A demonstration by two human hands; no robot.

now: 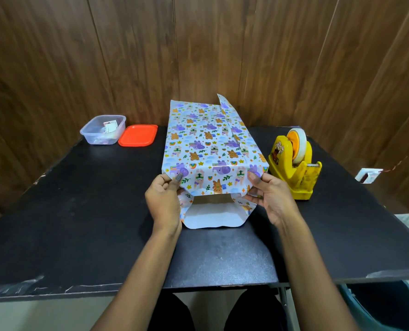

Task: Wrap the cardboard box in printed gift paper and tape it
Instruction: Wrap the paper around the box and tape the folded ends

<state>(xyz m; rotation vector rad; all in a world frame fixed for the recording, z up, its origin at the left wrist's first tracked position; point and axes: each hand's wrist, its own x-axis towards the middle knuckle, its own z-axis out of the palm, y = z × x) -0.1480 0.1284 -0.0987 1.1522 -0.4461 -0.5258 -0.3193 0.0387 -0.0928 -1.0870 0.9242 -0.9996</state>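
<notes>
The box, covered in printed gift paper (210, 142), lies lengthwise in the middle of the black table (79, 211). At its near end the top flap is folded down and a white bottom flap (213, 218) lies flat on the table. My left hand (165, 201) pinches the paper at the near left corner. At the near right corner my right hand (272, 199) pinches the side fold. A sliver of cardboard shows in the gap under the folded flap. The far end of the paper stands open.
A yellow tape dispenser (294, 163) stands right of the box, close to my right hand. A clear plastic tub (103, 130) and its orange lid (138, 135) sit at the back left. Wood panelling is behind; a blue bin (387, 306) is under the table's right corner.
</notes>
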